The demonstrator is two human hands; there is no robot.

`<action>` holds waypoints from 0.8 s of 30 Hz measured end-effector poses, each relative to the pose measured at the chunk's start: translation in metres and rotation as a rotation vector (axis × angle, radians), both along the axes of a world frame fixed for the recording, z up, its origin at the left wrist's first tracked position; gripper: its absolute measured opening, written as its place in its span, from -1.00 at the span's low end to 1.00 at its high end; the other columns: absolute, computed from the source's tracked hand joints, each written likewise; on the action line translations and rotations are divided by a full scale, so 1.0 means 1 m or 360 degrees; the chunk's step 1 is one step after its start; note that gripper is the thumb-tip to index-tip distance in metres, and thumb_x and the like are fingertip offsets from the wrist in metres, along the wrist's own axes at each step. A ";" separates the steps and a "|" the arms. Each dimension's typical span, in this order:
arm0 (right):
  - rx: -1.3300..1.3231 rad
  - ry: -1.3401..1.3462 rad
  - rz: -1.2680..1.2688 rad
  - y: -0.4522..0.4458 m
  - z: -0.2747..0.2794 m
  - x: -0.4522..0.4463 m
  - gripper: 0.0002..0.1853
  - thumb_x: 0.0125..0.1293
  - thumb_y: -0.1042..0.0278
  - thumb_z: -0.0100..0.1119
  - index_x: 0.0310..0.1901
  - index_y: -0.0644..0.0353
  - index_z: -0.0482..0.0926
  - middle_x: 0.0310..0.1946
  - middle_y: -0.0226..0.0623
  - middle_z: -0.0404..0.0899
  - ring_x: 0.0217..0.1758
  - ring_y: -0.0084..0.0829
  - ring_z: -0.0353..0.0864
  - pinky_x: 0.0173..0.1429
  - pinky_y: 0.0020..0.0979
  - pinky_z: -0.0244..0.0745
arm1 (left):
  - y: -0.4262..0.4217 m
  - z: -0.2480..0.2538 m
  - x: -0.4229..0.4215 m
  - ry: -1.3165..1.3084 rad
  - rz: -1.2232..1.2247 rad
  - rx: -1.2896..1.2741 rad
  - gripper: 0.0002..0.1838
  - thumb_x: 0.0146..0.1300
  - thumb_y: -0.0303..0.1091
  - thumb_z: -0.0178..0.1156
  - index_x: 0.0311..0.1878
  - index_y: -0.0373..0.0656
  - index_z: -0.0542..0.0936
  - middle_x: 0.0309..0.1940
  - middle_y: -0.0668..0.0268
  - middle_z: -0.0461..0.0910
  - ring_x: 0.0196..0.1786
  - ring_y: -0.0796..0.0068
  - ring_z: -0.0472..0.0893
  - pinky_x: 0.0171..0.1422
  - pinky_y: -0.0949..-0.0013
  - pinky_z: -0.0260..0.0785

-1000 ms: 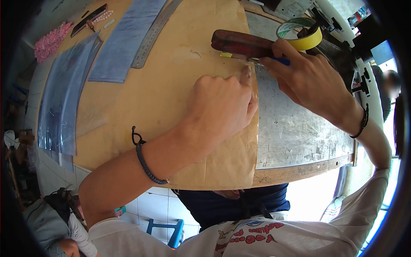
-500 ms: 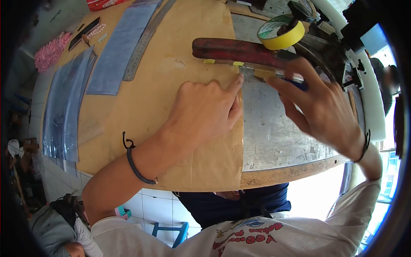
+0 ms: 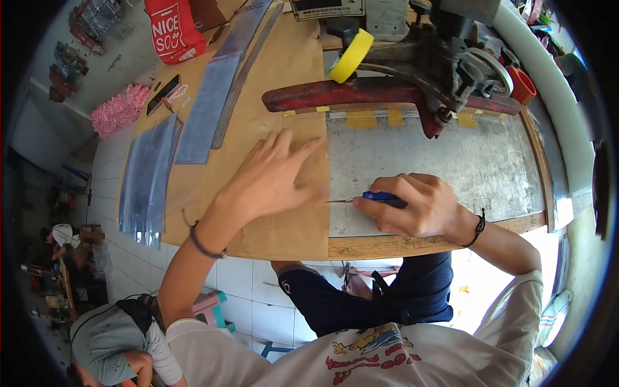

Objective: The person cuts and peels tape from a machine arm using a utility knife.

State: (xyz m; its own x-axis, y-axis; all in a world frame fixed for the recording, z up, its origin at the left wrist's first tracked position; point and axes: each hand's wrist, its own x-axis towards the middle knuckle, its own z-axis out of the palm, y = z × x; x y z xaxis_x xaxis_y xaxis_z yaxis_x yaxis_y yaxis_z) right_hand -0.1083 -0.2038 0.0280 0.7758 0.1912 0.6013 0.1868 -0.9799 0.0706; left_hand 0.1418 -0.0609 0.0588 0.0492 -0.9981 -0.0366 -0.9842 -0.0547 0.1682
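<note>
My left hand (image 3: pixel 267 177) rests over the brown sheet (image 3: pixel 284 226) with its fingers spread, close to the sheet's right edge. In my right hand (image 3: pixel 416 205) is a blue cutter (image 3: pixel 385 197), its thin blade pointing left to the edge of the brown sheet. Beneath the cutter lies a scratched metal plate (image 3: pixel 438 155). A long red bar (image 3: pixel 348 95) of the machine runs across the plate's back, with yellow tape pieces (image 3: pixel 361 120) along it. The tape roll (image 3: pixel 352 55) hangs on a black knob above the bar.
Blue-grey plastic sheets (image 3: pixel 209 103) and a steel ruler (image 3: pixel 242 84) lie at the left, with more clear plastic (image 3: pixel 147 180) beside them. A red bag (image 3: pixel 173 31), a phone (image 3: pixel 164 94) and pink material (image 3: pixel 120 111) are farther back. A person (image 3: pixel 126 342) is at lower left.
My right hand has come down from the red bar to the plate's front with the blue cutter. My left hand's fingers have spread. The view has shifted, showing more of the machine.
</note>
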 end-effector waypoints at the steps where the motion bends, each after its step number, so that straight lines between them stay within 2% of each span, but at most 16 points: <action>1: -0.0001 -0.0029 0.0018 0.000 -0.001 0.000 -0.62 0.14 0.27 0.39 0.05 -0.11 0.73 -0.15 -0.42 0.55 -0.39 -0.55 0.67 -0.38 -0.44 0.70 | 0.012 0.007 -0.003 0.0005 -0.0010 0.0088 -0.19 0.24 0.13 0.37 0.50 0.00 0.40 0.33 -0.11 0.35 0.39 -0.16 0.36 0.47 -0.04 0.25; 2: -0.0006 -0.0058 0.0044 -0.001 0.000 -0.002 -0.63 0.16 0.27 0.39 0.05 -0.11 0.73 -0.15 -0.42 0.55 -0.40 -0.55 0.67 -0.38 -0.44 0.70 | 0.023 0.010 -0.009 0.0010 -0.0012 0.0172 -0.12 0.23 0.17 0.38 0.54 -0.01 0.35 0.40 -0.13 0.27 0.45 -0.19 0.28 0.53 -0.04 0.19; 5: 0.0252 -0.0169 0.0069 -0.008 0.001 -0.004 -0.59 0.13 0.30 0.38 0.07 -0.11 0.71 -0.09 -0.43 0.54 -0.40 -0.53 0.65 -0.38 -0.42 0.68 | 0.048 -0.003 -0.024 -0.0178 -0.0072 0.0079 -0.02 0.19 0.20 0.40 0.58 -0.04 0.28 0.43 -0.13 0.20 0.48 -0.24 0.22 0.57 -0.04 0.14; 8: 0.0431 -0.0117 -0.0103 -0.015 0.004 -0.004 -0.64 0.19 0.34 0.36 0.06 -0.10 0.72 -0.09 -0.41 0.53 -0.42 -0.49 0.66 -0.38 -0.40 0.69 | 0.032 -0.015 -0.019 -0.0020 0.0177 -0.0085 -0.08 0.18 0.18 0.41 0.52 -0.08 0.36 0.40 -0.13 0.25 0.46 -0.18 0.27 0.54 -0.05 0.18; 11: 0.0714 -0.0090 -0.0157 -0.021 0.004 -0.002 -0.64 0.23 0.37 0.36 0.08 -0.09 0.72 -0.04 -0.37 0.50 -0.44 -0.46 0.66 -0.41 -0.37 0.65 | -0.005 -0.026 -0.017 -0.0032 0.0226 -0.0387 -0.24 0.20 0.04 0.40 0.43 -0.06 0.48 0.27 -0.11 0.42 0.29 -0.17 0.48 0.41 -0.08 0.31; 12: 0.0797 -0.0092 -0.0172 -0.023 0.005 -0.002 -0.64 0.23 0.37 0.36 0.09 -0.09 0.72 -0.03 -0.36 0.50 -0.44 -0.45 0.65 -0.42 -0.37 0.65 | -0.016 -0.026 -0.018 -0.0084 0.0298 -0.0360 -0.30 0.21 -0.03 0.38 0.39 -0.06 0.50 0.16 -0.09 0.49 0.16 -0.16 0.54 0.32 -0.10 0.37; 13: 0.0800 -0.0078 -0.0140 -0.024 0.008 -0.003 -0.66 0.20 0.54 0.34 0.04 0.19 0.71 -0.04 -0.16 0.50 -0.38 -0.38 0.70 -0.28 -0.38 0.65 | -0.027 -0.025 -0.019 -0.0135 0.0369 -0.0336 -0.36 0.21 -0.10 0.35 0.36 -0.05 0.53 0.05 -0.06 0.55 0.04 -0.16 0.60 0.23 -0.11 0.43; 14: 0.0808 -0.0083 -0.0163 -0.024 0.009 -0.004 -0.65 0.21 0.50 0.35 0.06 0.10 0.71 -0.03 -0.22 0.50 -0.40 -0.39 0.69 -0.32 -0.37 0.64 | -0.034 -0.024 -0.021 -0.0186 0.0439 -0.0312 -0.42 0.22 -0.17 0.33 0.33 -0.05 0.56 -0.07 -0.03 0.62 -0.08 -0.15 0.67 0.14 -0.12 0.50; 16: 0.0827 -0.0096 -0.0214 -0.027 0.006 -0.003 -0.62 0.23 0.41 0.37 0.10 -0.09 0.72 -0.01 -0.34 0.48 -0.43 -0.42 0.67 -0.40 -0.34 0.63 | -0.043 -0.024 -0.021 -0.0104 0.0461 -0.0293 -0.48 0.22 -0.26 0.26 0.29 -0.06 0.58 -0.26 0.01 0.64 -0.27 -0.15 0.67 -0.03 -0.12 0.55; 17: 0.0831 -0.0089 -0.0228 -0.027 0.006 -0.003 -0.62 0.22 0.41 0.37 0.09 -0.08 0.72 -0.01 -0.33 0.49 -0.43 -0.41 0.67 -0.40 -0.35 0.62 | -0.044 -0.025 -0.021 -0.0064 0.0467 -0.0272 -0.50 0.21 -0.31 0.23 0.27 -0.06 0.59 -0.35 0.03 0.65 -0.36 -0.15 0.67 -0.12 -0.12 0.58; 20: 0.0859 -0.0075 -0.0272 -0.027 0.006 -0.003 -0.62 0.21 0.43 0.38 0.09 -0.05 0.73 -0.02 -0.32 0.49 -0.43 -0.41 0.66 -0.41 -0.36 0.61 | -0.041 -0.035 -0.006 -0.0115 0.0226 -0.0446 -0.57 0.21 -0.36 0.20 0.18 -0.08 0.61 -0.44 0.02 0.64 -0.40 -0.12 0.67 -0.25 -0.06 0.58; 24: 0.0866 -0.0037 -0.0313 -0.028 0.008 -0.004 -0.62 0.19 0.45 0.39 0.07 -0.02 0.73 -0.03 -0.30 0.50 -0.45 -0.43 0.65 -0.44 -0.38 0.59 | -0.037 -0.040 0.002 -0.0183 0.0229 -0.0453 -0.62 0.21 -0.38 0.19 0.11 -0.09 0.62 -0.43 0.04 0.66 -0.42 -0.07 0.67 -0.26 -0.03 0.58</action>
